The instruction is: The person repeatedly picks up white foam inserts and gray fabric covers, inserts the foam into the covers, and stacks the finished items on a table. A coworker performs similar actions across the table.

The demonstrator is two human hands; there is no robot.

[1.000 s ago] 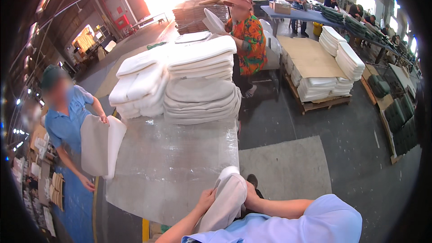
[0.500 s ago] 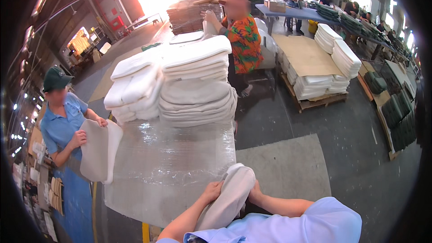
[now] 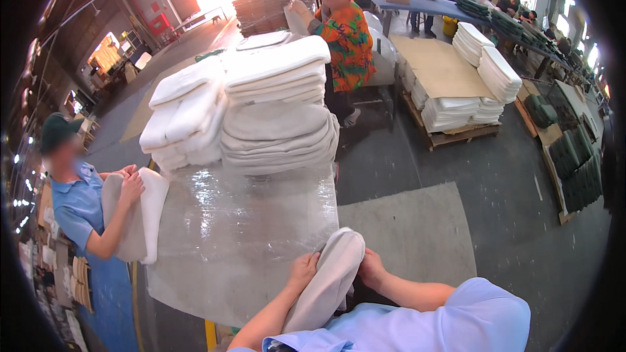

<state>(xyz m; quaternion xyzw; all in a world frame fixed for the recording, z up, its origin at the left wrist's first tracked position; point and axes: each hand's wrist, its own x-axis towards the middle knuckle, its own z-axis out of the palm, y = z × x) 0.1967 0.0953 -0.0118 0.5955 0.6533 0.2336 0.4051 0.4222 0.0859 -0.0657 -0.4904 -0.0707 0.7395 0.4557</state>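
In front of my body I hold a light grey soft fabric piece (image 3: 328, 280), folded over with its rounded top end up. My left hand (image 3: 304, 271) is closed on its left edge. On the opposite edge, my right hand (image 3: 372, 269) grips near the top, its fingertips partly hidden by the fabric. The piece is close to the near edge of a table wrapped in clear plastic film (image 3: 254, 221). Farther along that table stand a stack of folded grey fabric pieces (image 3: 277, 137) with white ones (image 3: 280, 62) on top, and a second white stack (image 3: 182, 114).
At the left, a co-worker in blue (image 3: 78, 202) handles a grey-and-white piece (image 3: 147, 215). Another in a patterned shirt (image 3: 349, 45) stands behind the stacks. A pallet with white stacks (image 3: 450, 114) and cardboard is at the right; dark green bundles (image 3: 574, 163) lie beyond.
White showed at the top of my fabric piece before; now its grey side covers the tip. The left co-worker's hands have come together higher on their piece. The whole view has shifted slightly.
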